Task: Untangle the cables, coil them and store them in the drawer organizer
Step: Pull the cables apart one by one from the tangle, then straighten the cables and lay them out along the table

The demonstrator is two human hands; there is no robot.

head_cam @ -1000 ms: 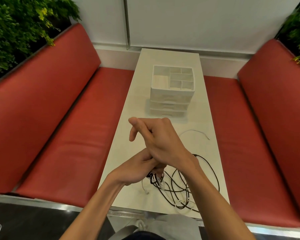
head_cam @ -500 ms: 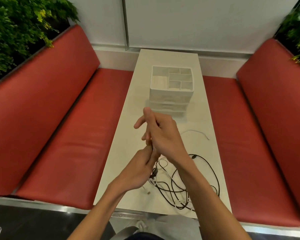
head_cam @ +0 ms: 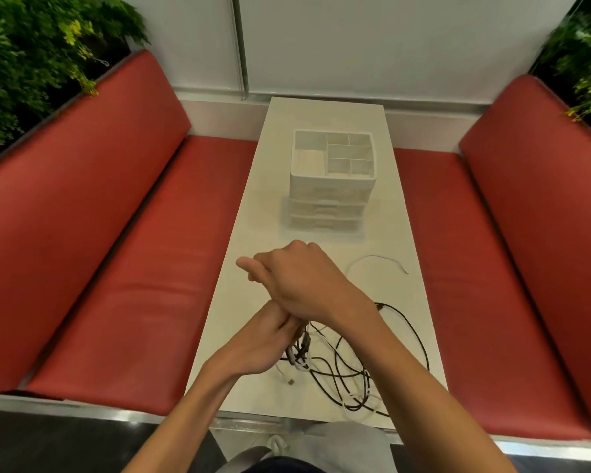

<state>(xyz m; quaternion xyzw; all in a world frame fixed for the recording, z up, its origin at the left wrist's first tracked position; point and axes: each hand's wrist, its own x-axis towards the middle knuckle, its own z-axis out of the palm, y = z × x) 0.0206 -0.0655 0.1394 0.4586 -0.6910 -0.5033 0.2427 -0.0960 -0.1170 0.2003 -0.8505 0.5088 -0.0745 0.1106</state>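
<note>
The step looks like working one strand out of the knot. The left grip should steady the knot while the right grip, crossed above it, draws slack slowly along a single lead and never yanks. The left grip curls round the knotted part; the right's fingers fold under out of sight, so I cannot tell whether they pinch a strand. The tangle of cables, thin black and white loops overlapping, lies at the near end of the worktop, well short of the drawer organizer.
</note>
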